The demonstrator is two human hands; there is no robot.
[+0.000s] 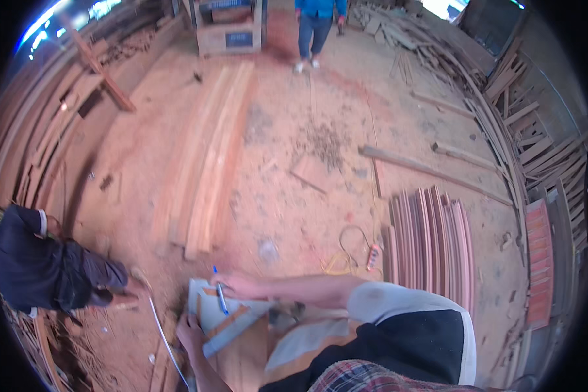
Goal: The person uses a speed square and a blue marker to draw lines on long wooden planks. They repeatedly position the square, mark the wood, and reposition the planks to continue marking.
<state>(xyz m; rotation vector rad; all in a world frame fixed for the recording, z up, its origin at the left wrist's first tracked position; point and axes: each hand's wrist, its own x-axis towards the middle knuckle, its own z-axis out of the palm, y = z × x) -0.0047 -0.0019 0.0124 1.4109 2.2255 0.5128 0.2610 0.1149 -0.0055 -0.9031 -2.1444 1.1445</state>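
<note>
My right hand grips a blue pen, whose lower end points down at the work in front of me. Under it lies a pale grey triangular square, with brown wood showing through its gaps. My left hand holds the left side of that square, fingers bent at its edge. Below the square, a wide brown wooden board reaches toward my body. Blur hides the exact contact of the pen tip.
Long planks lie on the floor ahead. A stack of thin boards stands to the right, near a power strip with cable. A person in dark clothes bends at the left; another in blue stands far ahead. Timber lines both walls.
</note>
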